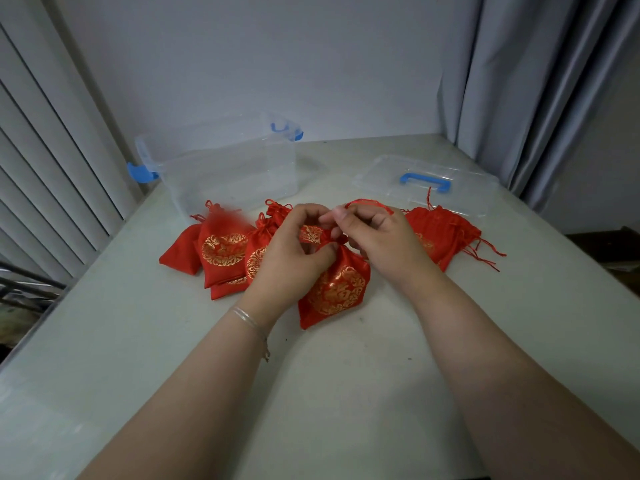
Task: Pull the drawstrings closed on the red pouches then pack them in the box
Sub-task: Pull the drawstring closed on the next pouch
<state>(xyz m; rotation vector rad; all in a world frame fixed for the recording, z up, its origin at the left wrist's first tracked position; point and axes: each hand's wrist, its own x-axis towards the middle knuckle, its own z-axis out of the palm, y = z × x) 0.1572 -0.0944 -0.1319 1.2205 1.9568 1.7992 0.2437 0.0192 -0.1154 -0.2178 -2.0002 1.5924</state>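
Between the two hands, a red pouch [334, 289] lies on the desk [346, 393] with its neck raised and gathered. The left hand [294, 251] pinches that neck with curled fingers, while the right hand [375, 239] grips the drawstring [369, 203], which loops over its knuckles. This looks like the cinching step, with the mouth nearly closed. Left of the left hand sits a heap of pouches [221, 251], apparently cinched; beyond the right hand lie more [440, 233] with strings trailing loose. The box [228, 168] stands open beyond the left hand, seemingly empty, and its lid [426, 183] lies beyond the right. Next, I judge, the string needs a firm pull away from the neck while the left hand keeps the cloth from sliding.
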